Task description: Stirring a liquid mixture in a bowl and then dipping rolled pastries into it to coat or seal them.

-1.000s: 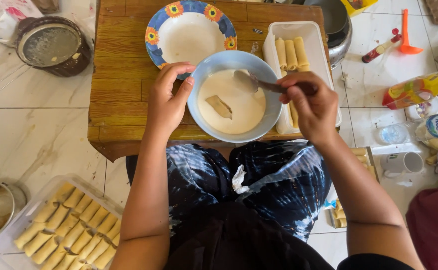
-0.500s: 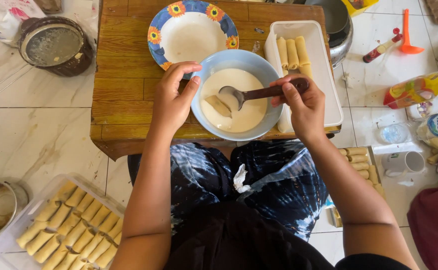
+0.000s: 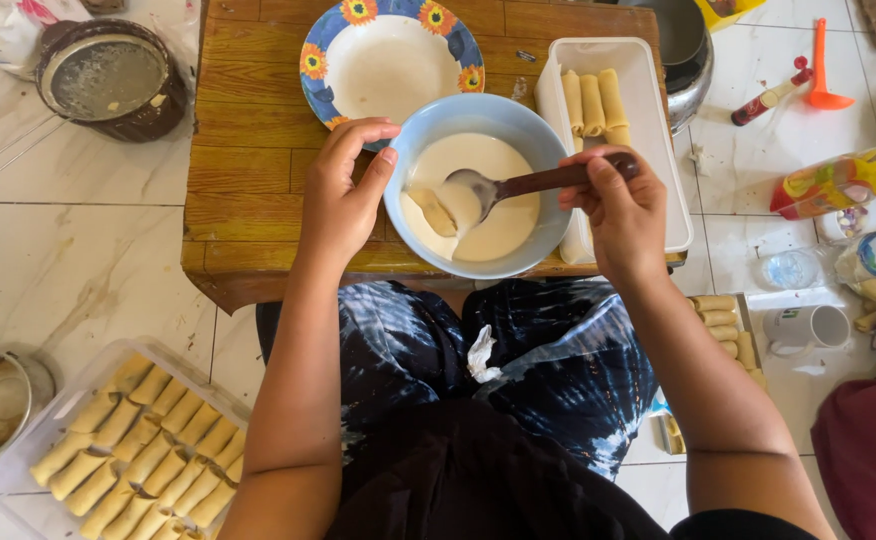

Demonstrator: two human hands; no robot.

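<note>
Both hands grasp — left hand (image 3: 343,195) clasping the blue bowl (image 3: 478,185) rim, right hand (image 3: 618,215) pinching the spoon (image 3: 518,185).

On the wooden tabletop (image 3: 258,180), the left hand (image 3: 343,195) grips the rim of the blue bowl (image 3: 413,135) of white batter. The right hand (image 3: 618,205) holds a spoon (image 3: 518,185) over a roll (image 3: 433,212) lying in the batter.

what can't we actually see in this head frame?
- Roll in the blue bowl: mostly sunk in batter, its length is hidden.
- Right hand fingers on the spoon: handle end covered by the hand.
- Tray of rolls: cut off by the bottom edge.
- Metal pot: cut by the top edge.
</note>
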